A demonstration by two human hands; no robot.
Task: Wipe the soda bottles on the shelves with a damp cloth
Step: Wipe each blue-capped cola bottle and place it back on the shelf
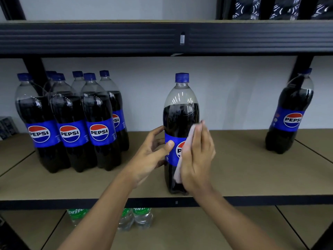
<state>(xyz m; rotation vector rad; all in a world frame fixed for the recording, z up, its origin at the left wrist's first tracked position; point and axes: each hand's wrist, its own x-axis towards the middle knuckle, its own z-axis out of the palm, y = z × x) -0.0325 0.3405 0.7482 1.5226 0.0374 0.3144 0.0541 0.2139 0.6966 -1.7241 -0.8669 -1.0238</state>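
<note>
1. Where a tan shelf (243,177) with a black front edge crosses the view, a large Pepsi bottle (180,112) is seen standing upright near that edge, roughly at the centre. It is filled with dark cola, capped in blue and wrapped in a blue label.
2. The Pepsi bottle is gripped from its left side by the left hand (151,156). The thumb is laid across the front of the label and the fingers are curled round behind.
3. A pale pinkish cloth (188,141) is pressed against the right front of the bottle by the right hand (197,159). This hand is held flat, with fingers straight, close together and pointing up. The cloth is pinned between palm and bottle, part of the round logo is covered by it, and its lower corner is seen hanging out below the palm.
4. Farther left on the same shelf, a tight group of bottles (72,123) of the same kind is set, well apart from the held one.
5. At the far right a lone bottle (290,114) is placed by itself and is shown leaning at the picture's edge.
6. On the board below, clear green-labelled bottles (142,217) are partly hidden behind the left forearm.
7. On the upper shelf (90,38), the bases of dark bottles (270,8) are glimpsed at the top right.
</note>
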